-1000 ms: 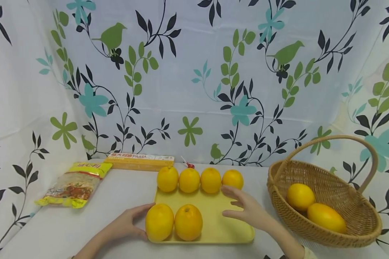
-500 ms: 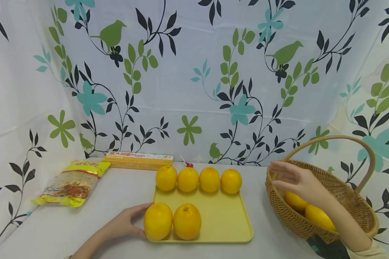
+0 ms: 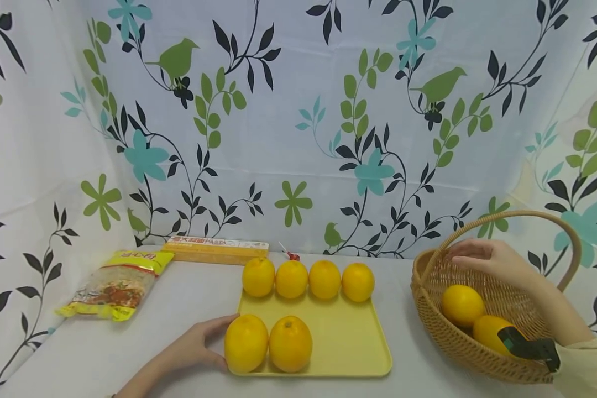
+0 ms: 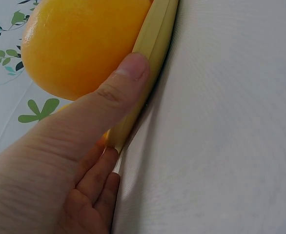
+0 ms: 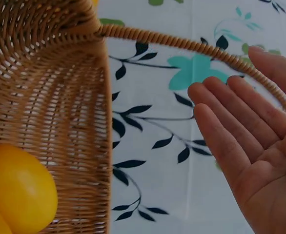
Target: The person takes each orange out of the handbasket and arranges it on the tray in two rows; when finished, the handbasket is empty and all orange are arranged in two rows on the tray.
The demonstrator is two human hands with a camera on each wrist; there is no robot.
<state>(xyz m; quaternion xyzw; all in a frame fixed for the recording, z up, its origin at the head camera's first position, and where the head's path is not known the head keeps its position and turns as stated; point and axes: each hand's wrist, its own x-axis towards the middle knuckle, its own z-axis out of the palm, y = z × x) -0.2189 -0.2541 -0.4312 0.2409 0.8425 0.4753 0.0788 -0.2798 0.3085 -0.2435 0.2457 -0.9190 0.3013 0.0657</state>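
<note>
My left hand point(image 3: 195, 347) rests at the left edge of a shallow yellow tray point(image 3: 348, 337). In the left wrist view its extended thumb touches the tray's rim, below a smooth yellow-orange fruit point(image 4: 84, 46). Near the tray's front left stand that fruit and an orange point(image 3: 291, 344), side by side; several more oranges point(image 3: 291, 279) line its back edge. Over the wicker basket point(image 3: 428, 309) at the right, my right hand point(image 3: 495, 261) holds nothing, its fingers extended near the arched handle point(image 5: 182, 44). Inside lie a round orange point(image 3: 462, 305) and a longer yellow-orange fruit point(image 3: 490, 330), partly covered by a black wrist device.
A plastic bag of food point(image 3: 116, 284) lies at the left on the white table. Behind the tray are a long pasta box point(image 3: 216, 250) and a small red item point(image 3: 293, 256). A printed curtain point(image 3: 288, 138) hangs across the back.
My right hand has moved rightward from above the tray, past the basket's left rim, to over the basket. The left hand stays at the tray's edge, and the fruits keep their places.
</note>
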